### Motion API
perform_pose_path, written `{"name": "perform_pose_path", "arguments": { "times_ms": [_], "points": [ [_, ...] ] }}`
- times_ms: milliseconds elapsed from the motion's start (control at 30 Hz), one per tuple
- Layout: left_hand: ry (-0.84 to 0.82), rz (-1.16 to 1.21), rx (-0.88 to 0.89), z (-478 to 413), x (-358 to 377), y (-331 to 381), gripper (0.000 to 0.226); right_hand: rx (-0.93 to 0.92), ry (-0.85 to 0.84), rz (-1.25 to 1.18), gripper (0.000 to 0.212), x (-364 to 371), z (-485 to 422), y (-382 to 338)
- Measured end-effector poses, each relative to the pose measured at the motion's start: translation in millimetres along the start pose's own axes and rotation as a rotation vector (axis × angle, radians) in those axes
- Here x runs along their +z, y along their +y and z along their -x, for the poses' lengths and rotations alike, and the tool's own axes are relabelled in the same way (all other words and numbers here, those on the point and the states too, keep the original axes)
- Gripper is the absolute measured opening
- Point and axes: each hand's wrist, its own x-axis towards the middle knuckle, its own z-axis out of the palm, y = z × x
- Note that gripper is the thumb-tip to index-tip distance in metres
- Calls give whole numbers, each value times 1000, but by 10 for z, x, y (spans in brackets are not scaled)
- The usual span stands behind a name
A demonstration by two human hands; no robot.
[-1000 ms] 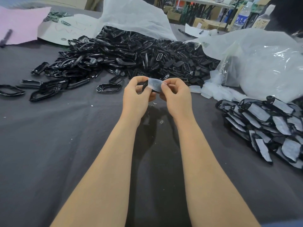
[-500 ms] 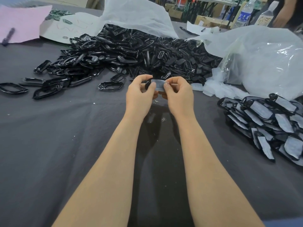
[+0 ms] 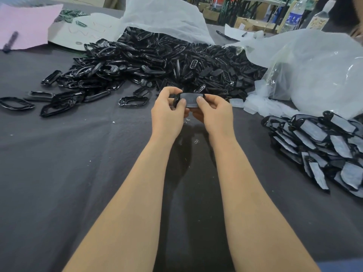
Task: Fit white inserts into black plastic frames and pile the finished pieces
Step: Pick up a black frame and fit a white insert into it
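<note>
Cloth (image 3: 78, 173), dark grey, matte and faintly creased, covers the table. Above its middle both hands meet on one small piece. The left hand (image 3: 169, 112) curls its fingers round the rounded end of a glossy black plastic frame (image 3: 175, 99), an elongated oval loop, with the thumb laid on top. The right hand (image 3: 214, 114) pinches a thin, pale, translucent white insert (image 3: 189, 100), a rounded rectangle of flexible sheet. Its thumb presses the sheet's lower corner and its fingers curl underneath. The insert lies across the face of the frame and hides most of the opening; whether it is fully seated cannot be told.

At twelve o'clock from the hands sprawls a heap of black frames (image 3: 157, 63), shiny and tangled. Strays trail out toward nine o'clock, and a single frame (image 3: 133, 100) lies flat just beside the left hand. At two o'clock a crinkled, cloudy plastic bag (image 3: 318, 71) slumps on the cloth, with loose white inserts (image 3: 261, 105) spilled at its foot. At three to four o'clock lies a pile of finished pieces (image 3: 324, 146), black rims around grey-white panels, overlapping like scales.

At ten o'clock, far off, a flat pink sheet (image 3: 25, 24) carries a dark pen (image 3: 10, 41). At one o'clock, beyond the table, stand clear plastic bottles (image 3: 293, 16).
</note>
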Motion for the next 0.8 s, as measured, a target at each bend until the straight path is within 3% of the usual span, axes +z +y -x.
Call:
{"name": "perform_pose_path", "arguments": {
  "times_ms": [133,533,800],
  "points": [
    [-9,-20,-1,2,-2,-1,23,47,-15,-30,10,-14,-19,21],
    [-46,-72,-29,30,2,35,24,-47,15,200,21,-25,-24,26],
    [-105,-98,-47,1,-25,-4,23,-112,11,294,10,-40,-3,14]
  ]
}}
